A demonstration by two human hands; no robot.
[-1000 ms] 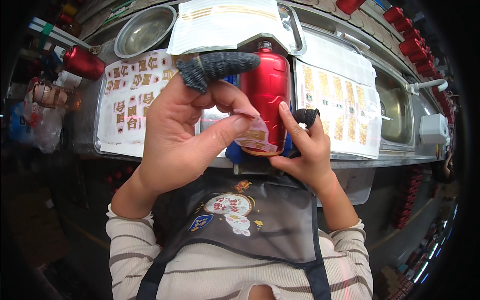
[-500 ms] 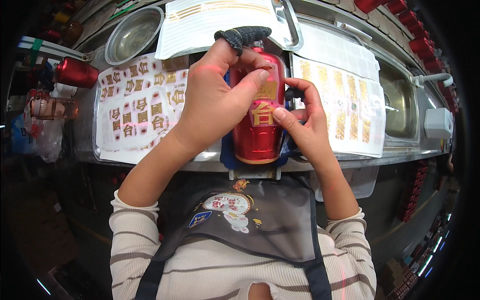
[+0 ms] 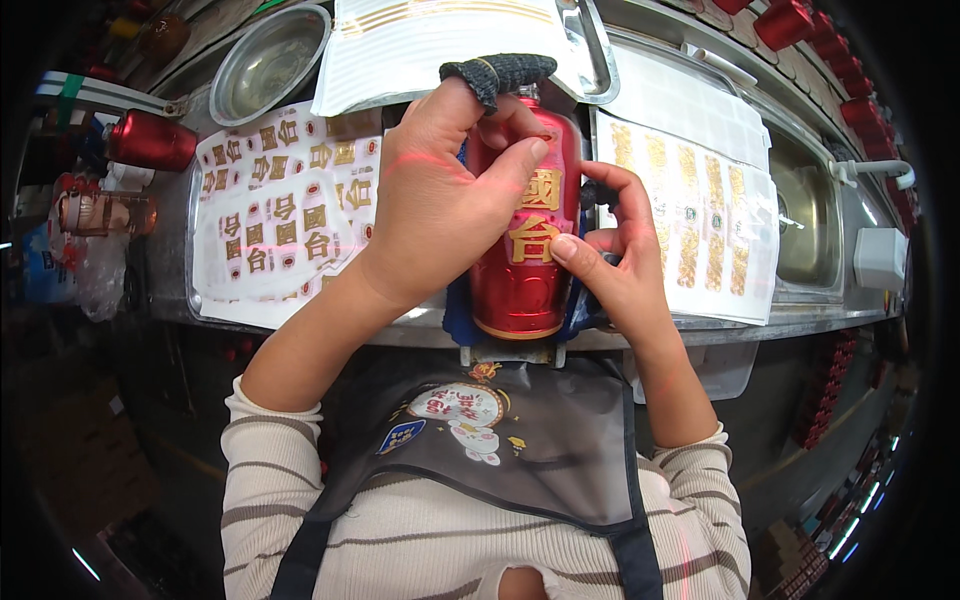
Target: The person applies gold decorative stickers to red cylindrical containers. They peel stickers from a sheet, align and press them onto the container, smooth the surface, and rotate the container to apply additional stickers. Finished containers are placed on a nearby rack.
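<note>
A glossy red bottle (image 3: 520, 305) lies in front of me on a blue cloth (image 3: 459, 315), its neck pointing away. On its face is a decal (image 3: 533, 240) with large gold characters and a pinkish clear edge. My left hand (image 3: 440, 190) reaches over the bottle's upper left side, thumb and fingers closed at the decal's upper end; the fingertips partly hide what they pinch. My right hand (image 3: 625, 250) grips the bottle's right side, thumb pressing the decal's lower right edge. Dark knitted finger covers show on both hands.
Sheets of gold-character decals (image 3: 290, 220) lie on a tray at left. More gold decal sheets (image 3: 690, 220) lie at right, beside a metal sink (image 3: 808, 240) with a faucet (image 3: 875, 170). Behind are a metal bowl (image 3: 265, 75) and striped sheets (image 3: 440, 50). Another red bottle (image 3: 150, 140) is far left.
My left thumb and fingers have come down closer against the bottle's upper face. The bottle and both hands sit slightly lower and further right in the picture.
</note>
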